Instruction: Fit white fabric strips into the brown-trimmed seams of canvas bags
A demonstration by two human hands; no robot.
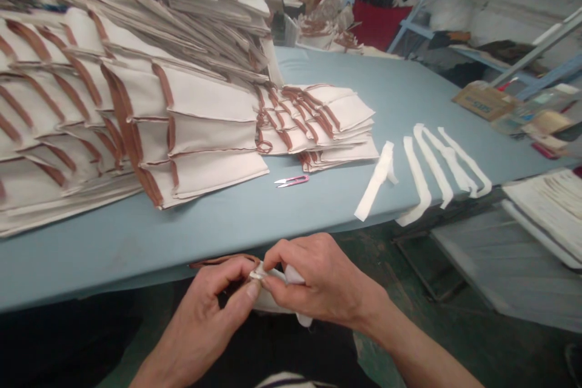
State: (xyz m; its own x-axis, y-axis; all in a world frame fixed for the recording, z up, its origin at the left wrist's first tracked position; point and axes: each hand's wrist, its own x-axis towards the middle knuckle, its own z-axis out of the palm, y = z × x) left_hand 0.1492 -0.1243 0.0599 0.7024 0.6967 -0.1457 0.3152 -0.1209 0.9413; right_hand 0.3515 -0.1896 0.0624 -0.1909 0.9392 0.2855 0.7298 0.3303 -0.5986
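Below the table's near edge, both hands pinch one small piece of white cloth (291,277). My left hand (213,309) grips its left end between thumb and fingers, and my right hand (318,279) is closed over its right part. A brown strap (222,260) shows just above my left hand. Pink thread snips (291,180) lie on the blue table (227,218), beyond my hands.
Tall piles of cream fabric bags with brown straps (113,103) fill the table's left. A lower stack (318,124) sits mid-table. Several white fabric strips (431,163) hang over the right edge. A cardboard box (484,100) and shelving (454,0) stand at the right.
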